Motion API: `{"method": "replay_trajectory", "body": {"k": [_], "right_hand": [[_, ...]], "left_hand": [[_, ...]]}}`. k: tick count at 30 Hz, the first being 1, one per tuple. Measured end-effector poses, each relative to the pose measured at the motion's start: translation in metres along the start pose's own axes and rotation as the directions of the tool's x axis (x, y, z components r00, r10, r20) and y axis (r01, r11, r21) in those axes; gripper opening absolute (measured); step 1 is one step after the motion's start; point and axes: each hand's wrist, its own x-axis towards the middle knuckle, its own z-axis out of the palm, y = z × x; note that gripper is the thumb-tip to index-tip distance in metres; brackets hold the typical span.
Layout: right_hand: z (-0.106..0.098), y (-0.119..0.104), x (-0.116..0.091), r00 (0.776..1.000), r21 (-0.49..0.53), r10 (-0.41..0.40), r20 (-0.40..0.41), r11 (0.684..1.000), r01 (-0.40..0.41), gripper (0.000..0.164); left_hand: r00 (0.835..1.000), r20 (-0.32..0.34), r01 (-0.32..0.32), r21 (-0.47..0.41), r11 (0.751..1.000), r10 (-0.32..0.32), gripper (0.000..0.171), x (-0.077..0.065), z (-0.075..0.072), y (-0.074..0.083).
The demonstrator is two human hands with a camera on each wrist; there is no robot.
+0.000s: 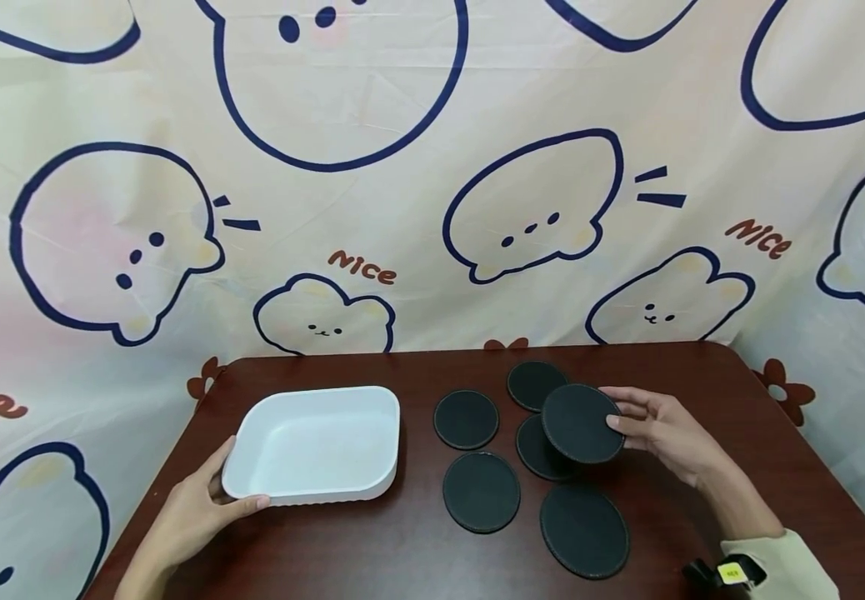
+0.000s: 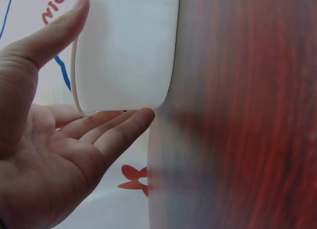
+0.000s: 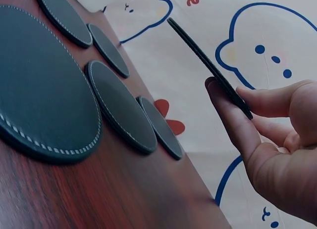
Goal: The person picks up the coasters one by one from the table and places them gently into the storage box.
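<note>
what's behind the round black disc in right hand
Head view: parts of a nearer round black disc and a farther disc on the dark brown table. The held disc hides the nearer's right side, the farther's lower right.

Matt leather-look, smooth plastic, wood grain, cloth.
Coasters look matt, leathery, stitched; tray smooth plastic; tabletop slightly glossy wood grain; backdrop creased cloth.
</note>
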Motion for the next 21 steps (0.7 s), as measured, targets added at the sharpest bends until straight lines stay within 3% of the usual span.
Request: {"method": "replay_trajectory", "body": {"k": [7, 21], "right_hand": [[0.008, -0.003, 0.003, 1.0, -0.025, -0.026, 0.013, 0.999, 0.027, 0.065], [0.021, -0.003, 0.007, 0.998, 0.005, 0.017, 0.057, 1.0, -0.017, 0.069]], "left_hand": [[1.0, -0.014, -0.013, -0.03, 0.999, 0.012, 0.129, -0.001, -0.001, -0.002], [1.0, -0.021, -0.02, -0.014, 1.0, 0.02, 0.13, -0.004, 0.0, -0.001]]}}
